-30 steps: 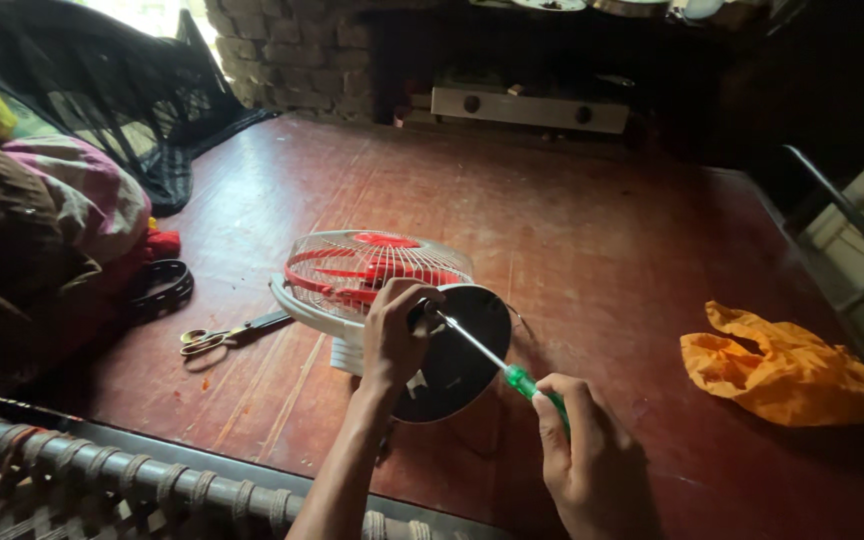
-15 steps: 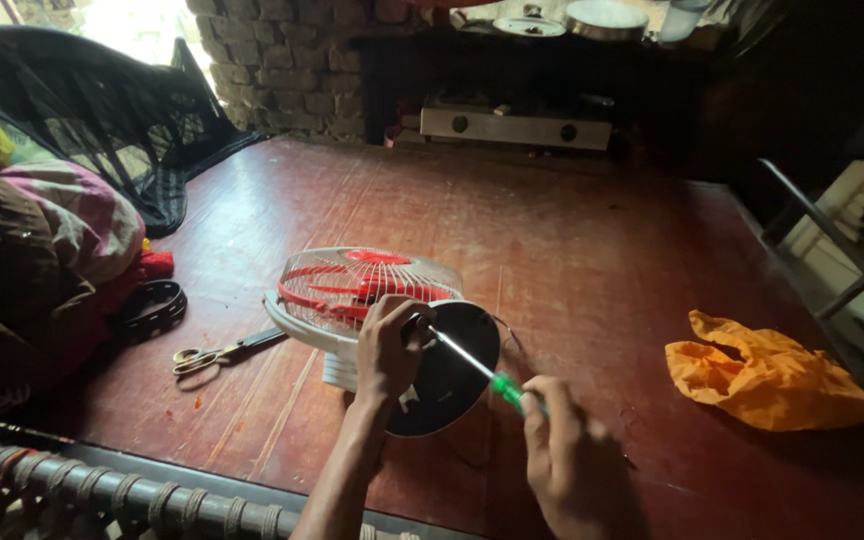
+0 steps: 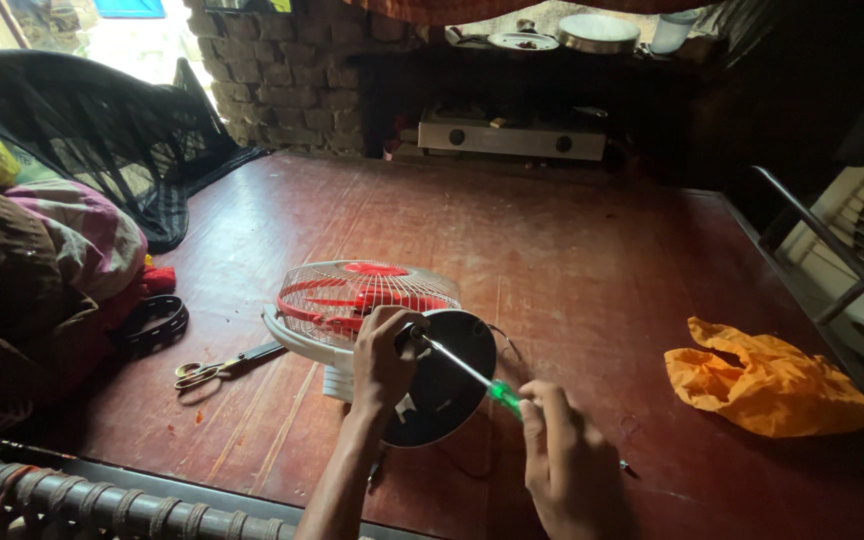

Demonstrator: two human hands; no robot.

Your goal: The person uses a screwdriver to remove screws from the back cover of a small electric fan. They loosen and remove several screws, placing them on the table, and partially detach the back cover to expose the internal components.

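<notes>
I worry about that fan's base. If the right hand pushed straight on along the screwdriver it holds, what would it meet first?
Probably the fan's round base: the right hand aims the screwdriver there, its tip by the left hand.

Home: brick wall (image 3: 292, 70), stove (image 3: 512, 138), bedding (image 3: 42, 260)

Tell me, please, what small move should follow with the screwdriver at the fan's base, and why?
Probably keep turning the green-handled screwdriver: its tip sits at the top of the fan's round base, the left hand steadies that spot, and the right hand grips the handle.
</notes>
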